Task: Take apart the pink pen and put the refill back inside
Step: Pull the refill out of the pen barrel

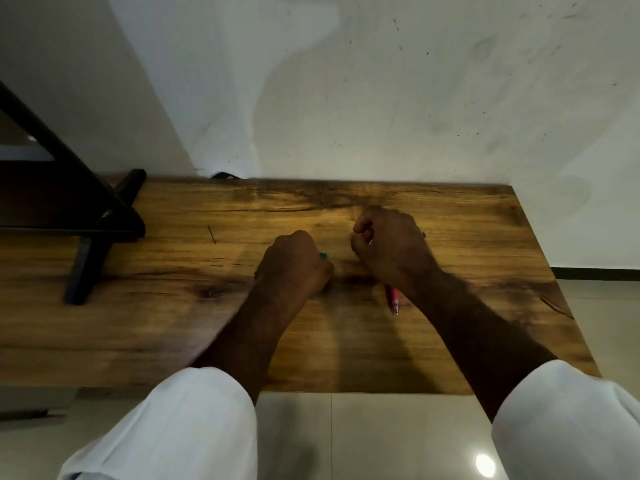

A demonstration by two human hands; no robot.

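**Both fists closed over the desk, pink pen under the right wrist**

Nearest are two white sleeves, loose soft cloth pushed back to the forearms, above a glossy tiled floor.

Beyond them the wooden desk runs flat and broad, its top a warm brown with dark grain streaks and knots.

The pen shows just below the right wrist: a slim pink barrel, smooth plastic by the look, pointing back toward the person. Only this end is visible; the rest runs up under the wrist, so whether the right hand holds it or it lies on the desk beneath cannot be told. That hand's grip is curled tight into a fist, and something small and pale glints between thumb and fingers, too small to name.

The left hand sits just beside the right, a gap between them, its grip also closed. A small teal tip pokes out on the side facing the right hand; it may be a pen part, though that is a guess.

Risks, as I judge them: small smooth parts such as a refill or spring could slip from closed fingers and roll along the desk, perhaps off its near edge onto the floor. The picture is dim and blurred, so a dropped part would be hard to spot on the dark grain.

Left of the left hand, well apart, a thin dark line marks the desk, and farther left stands a black frame. Behind everything is a scuffed white wall.
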